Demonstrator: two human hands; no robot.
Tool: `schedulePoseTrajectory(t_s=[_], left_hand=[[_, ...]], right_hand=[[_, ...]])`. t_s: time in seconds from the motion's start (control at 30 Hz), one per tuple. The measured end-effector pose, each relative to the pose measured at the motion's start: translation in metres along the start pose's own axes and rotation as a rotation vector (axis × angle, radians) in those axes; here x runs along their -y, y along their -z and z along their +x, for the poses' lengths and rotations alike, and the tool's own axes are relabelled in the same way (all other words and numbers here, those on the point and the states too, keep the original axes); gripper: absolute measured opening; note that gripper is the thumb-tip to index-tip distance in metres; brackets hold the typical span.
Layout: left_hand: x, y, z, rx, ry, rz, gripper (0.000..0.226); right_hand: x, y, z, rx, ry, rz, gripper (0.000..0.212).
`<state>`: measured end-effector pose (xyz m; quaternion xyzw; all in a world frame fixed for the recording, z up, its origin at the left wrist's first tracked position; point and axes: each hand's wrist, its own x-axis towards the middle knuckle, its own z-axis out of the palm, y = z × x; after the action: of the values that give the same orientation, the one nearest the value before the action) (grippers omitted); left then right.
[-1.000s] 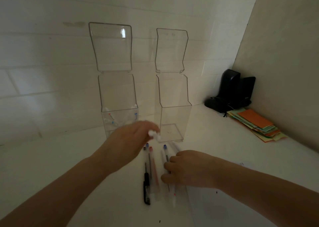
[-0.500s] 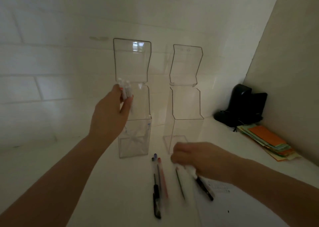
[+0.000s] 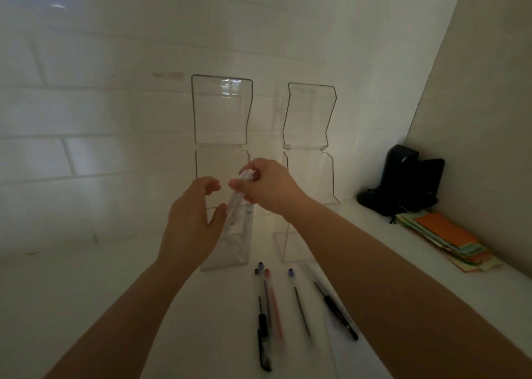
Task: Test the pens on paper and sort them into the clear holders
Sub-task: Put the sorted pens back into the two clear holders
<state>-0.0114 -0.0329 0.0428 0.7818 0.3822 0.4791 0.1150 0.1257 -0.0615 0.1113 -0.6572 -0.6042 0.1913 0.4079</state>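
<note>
while my right hand (image 3: 267,187) pinches the clear pen (image 3: 236,198) (left hand (image 3: 191,223) loose beside it), i'd lower it straight into the left holder (image 3: 223,111).

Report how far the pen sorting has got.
Done: the left holder seems to hold a few pens; the right holder looks empty. In hand: the right hand grips clear pens at the left holder, left hand open beside them. Left: several pens on the table.

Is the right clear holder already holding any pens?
No, the right clear holder looks empty; several loose pens lie on the table before it.
</note>
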Motion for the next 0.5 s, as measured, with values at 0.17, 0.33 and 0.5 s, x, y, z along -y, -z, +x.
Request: schedulePoseTrajectory(t_s=[0.17,0.33,0.5], left_hand=[[-0.01,0.004,-0.018,-0.011,-0.382,0.135,0.023],[-0.011,-0.019,-0.04,0.415,-0.726,0.176,0.031],[0.013,-0.036,-0.054,0.65,-0.785,0.366,0.069]], right_hand=[[-0.016,0.046,-0.028,-0.038,0.046,-0.047,0.024],[-0.074,0.086,-0.09,0.348,-0.1,-0.675,0.015],[-0.119,0.074,-0.128,0.388,-0.294,-0.739,0.031]])
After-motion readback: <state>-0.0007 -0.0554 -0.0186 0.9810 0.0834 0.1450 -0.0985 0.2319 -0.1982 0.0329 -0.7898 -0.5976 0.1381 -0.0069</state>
